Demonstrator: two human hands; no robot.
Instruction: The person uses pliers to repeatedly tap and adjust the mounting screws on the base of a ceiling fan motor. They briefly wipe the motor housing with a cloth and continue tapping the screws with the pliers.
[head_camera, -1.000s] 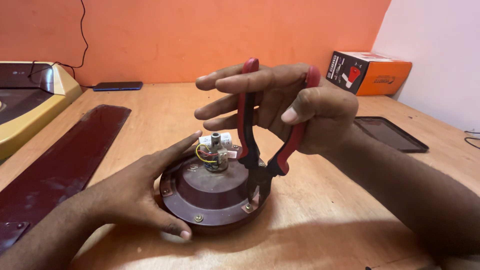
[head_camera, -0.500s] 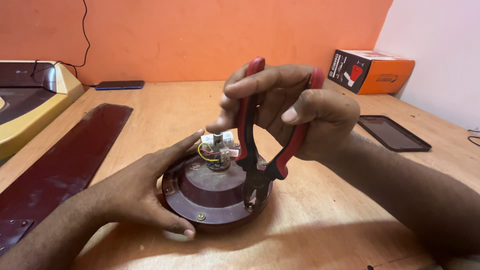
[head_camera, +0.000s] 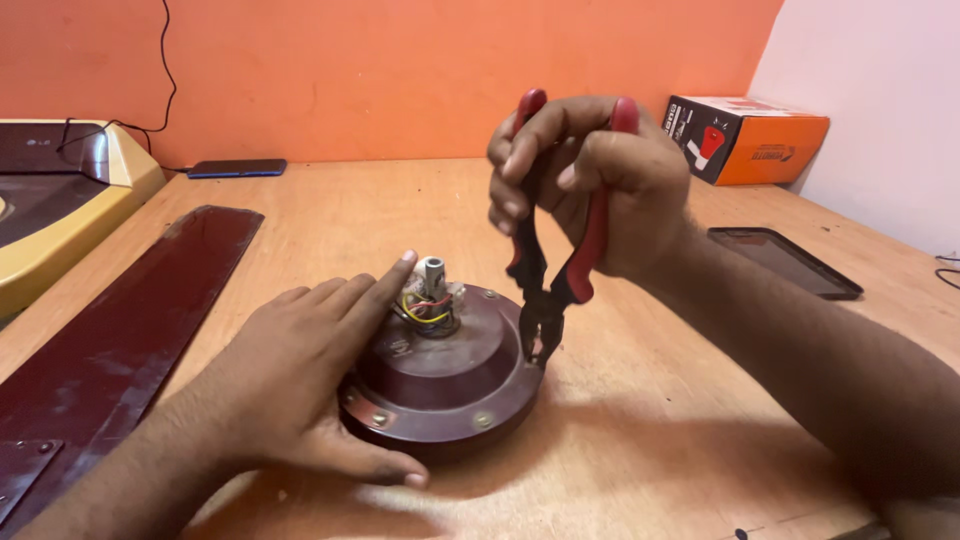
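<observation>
Shifted rightward, right hand (head_camera: 600, 185) clasps pliers (head_camera: 550, 270), tips touching motor (head_camera: 445, 375) rim.

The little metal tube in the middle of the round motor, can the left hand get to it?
Probably yes. The left hand rests on the motor, its forefinger nearly beside the metal tube, with nothing between; the pliers sit off at the rim.

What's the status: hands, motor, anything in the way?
Left hand flat on fan motor. Right hand grips pliers, nose down at the motor's rim. Fan blade lies apart, left.
</observation>
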